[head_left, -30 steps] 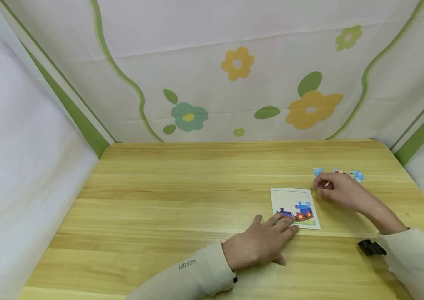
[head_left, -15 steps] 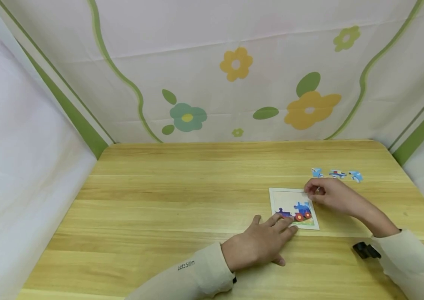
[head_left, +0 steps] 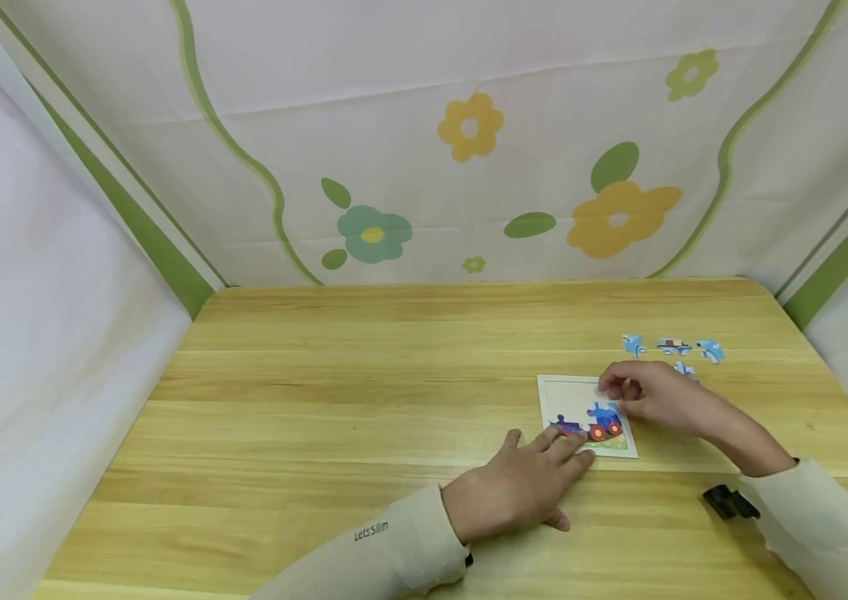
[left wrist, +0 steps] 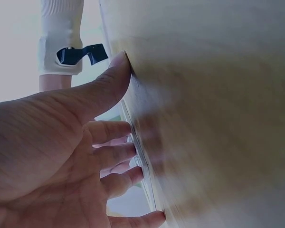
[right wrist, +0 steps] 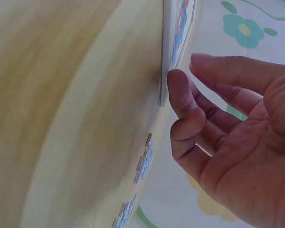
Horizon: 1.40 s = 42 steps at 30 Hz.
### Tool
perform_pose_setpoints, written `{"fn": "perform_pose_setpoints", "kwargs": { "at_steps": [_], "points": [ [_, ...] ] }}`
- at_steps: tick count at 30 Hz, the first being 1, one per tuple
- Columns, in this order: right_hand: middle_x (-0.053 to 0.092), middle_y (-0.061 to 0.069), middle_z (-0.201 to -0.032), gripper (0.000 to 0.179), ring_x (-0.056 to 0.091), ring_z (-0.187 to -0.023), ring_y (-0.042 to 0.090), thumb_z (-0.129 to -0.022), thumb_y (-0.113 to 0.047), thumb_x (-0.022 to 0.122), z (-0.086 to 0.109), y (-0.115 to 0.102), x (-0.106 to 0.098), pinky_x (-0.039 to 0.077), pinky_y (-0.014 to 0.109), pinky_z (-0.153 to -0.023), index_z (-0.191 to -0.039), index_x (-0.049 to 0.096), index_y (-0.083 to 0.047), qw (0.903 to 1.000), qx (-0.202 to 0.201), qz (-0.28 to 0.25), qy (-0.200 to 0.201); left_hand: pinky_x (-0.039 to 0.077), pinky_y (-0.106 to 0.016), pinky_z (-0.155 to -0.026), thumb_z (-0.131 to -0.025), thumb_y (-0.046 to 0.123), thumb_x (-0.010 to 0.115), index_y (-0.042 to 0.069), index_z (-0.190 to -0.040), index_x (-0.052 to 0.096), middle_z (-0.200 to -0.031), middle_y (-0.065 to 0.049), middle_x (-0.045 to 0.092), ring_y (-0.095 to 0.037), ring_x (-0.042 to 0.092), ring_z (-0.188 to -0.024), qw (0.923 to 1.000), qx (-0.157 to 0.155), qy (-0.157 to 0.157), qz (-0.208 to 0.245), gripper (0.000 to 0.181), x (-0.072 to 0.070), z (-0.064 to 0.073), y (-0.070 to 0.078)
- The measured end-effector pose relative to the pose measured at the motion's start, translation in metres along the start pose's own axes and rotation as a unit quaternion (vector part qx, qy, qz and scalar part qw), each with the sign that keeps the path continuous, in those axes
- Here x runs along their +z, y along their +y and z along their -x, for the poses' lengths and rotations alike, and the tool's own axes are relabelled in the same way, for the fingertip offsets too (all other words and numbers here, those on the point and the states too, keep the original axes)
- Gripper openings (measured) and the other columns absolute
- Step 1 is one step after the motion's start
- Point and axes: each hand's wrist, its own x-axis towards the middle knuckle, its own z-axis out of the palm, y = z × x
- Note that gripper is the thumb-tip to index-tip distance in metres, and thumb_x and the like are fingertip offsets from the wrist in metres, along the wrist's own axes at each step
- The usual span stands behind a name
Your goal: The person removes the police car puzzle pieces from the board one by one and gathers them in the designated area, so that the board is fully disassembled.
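Observation:
In the head view a white-framed jigsaw puzzle [head_left: 543, 400] lies flat on the table, with a blue and red train partly assembled along its lower part. My left hand [head_left: 517, 492] is spread out, fingertips resting on the puzzle's lower left. In the left wrist view that hand [left wrist: 52, 152] has its fingers extended and the thumb apart. At the upper right corner my right hand [head_left: 656, 396] has thumb and index finger drawn together, pinching a puzzle piece mostly hidden by the fingers. The right wrist view shows this hand [right wrist: 228, 114] beside the frame edge [right wrist: 167, 52], other fingers curled.
Several loose blue puzzle pieces [head_left: 674, 346] lie behind the right hand, one [head_left: 684, 367] close beside it. Below the right cuff shows a black clip [head_left: 730, 502]. A flower-printed white cloth [head_left: 393, 150] rises along the wooden table's [head_left: 281, 433] back edge.
My right hand has moved left and slightly nearer, from beside the loose pieces to over the puzzle's upper right corner, uncovering loose pieces behind it. The left hand stays in place.

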Motion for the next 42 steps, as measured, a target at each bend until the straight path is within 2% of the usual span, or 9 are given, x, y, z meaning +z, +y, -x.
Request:
{"fn": "perform_pose_setpoints", "kwargs": {
  "at_steps": [5, 11, 16, 28, 42],
  "points": [
    [0.064, -0.002, -0.095, 0.028, 0.050, -0.081, 0.005, -0.085, 0.007, 0.075, 0.0006, -0.0019, 0.0035, 0.046, 0.023, -0.068, -0.110, 0.071, -0.007, 0.9999, 0.002, -0.007, -0.010, 0.040, -0.046, -0.121, -0.091, 0.067, 0.061, 0.037, -0.166, 0.024, -0.176, 0.016, 0.013, -0.009, 0.017, -0.162, 1.0000, 0.002, 0.003, -0.001, 0.089, 0.0004, 0.0004, 0.0000],
    [0.064, -0.001, -0.096, 0.030, 0.049, -0.078, 0.006, -0.082, 0.005, 0.078, 0.0018, -0.0036, 0.0070, 0.045, 0.022, -0.065, -0.109, 0.070, -0.006, 0.9999, -0.004, 0.012, -0.011, 0.040, -0.046, -0.121, -0.092, 0.067, 0.061, 0.037, -0.166, 0.024, -0.176, 0.016, 0.013, -0.009, 0.017, -0.162, 1.0000, 0.001, 0.002, -0.003, 0.089, 0.0003, 0.0005, -0.0002],
    [0.063, 0.000, -0.097, 0.030, 0.048, -0.078, 0.006, -0.082, 0.007, 0.077, 0.0022, -0.0042, 0.0088, 0.045, 0.022, -0.065, -0.109, 0.069, -0.005, 0.9997, -0.012, 0.019, -0.011, 0.039, -0.046, -0.122, -0.092, 0.067, 0.061, 0.037, -0.167, 0.024, -0.176, 0.016, 0.013, -0.009, 0.017, -0.162, 1.0000, 0.001, 0.001, -0.001, 0.088, -0.0001, 0.0004, -0.0003],
    [0.063, 0.001, -0.098, 0.031, 0.050, -0.081, 0.007, -0.084, 0.006, 0.077, 0.0025, -0.0032, 0.0100, 0.047, 0.023, -0.067, -0.113, 0.068, -0.002, 0.9998, -0.003, 0.011, -0.016, 0.040, -0.046, -0.121, -0.092, 0.067, 0.061, 0.036, -0.167, 0.024, -0.176, 0.016, 0.013, -0.009, 0.016, -0.162, 1.0000, 0.004, 0.001, 0.002, 0.089, 0.0005, 0.0001, -0.0010],
    [0.060, -0.003, -0.094, 0.028, 0.047, -0.078, 0.005, -0.086, 0.002, 0.079, 0.0020, -0.0038, 0.0091, 0.043, 0.023, -0.066, -0.112, 0.072, -0.008, 0.9994, -0.011, 0.030, -0.014, 0.039, -0.046, -0.122, -0.092, 0.068, 0.060, 0.037, -0.167, 0.023, -0.176, 0.016, 0.012, -0.010, 0.016, -0.163, 1.0000, 0.004, 0.000, -0.002, 0.089, 0.0003, 0.0000, -0.0013]
  ]
}}
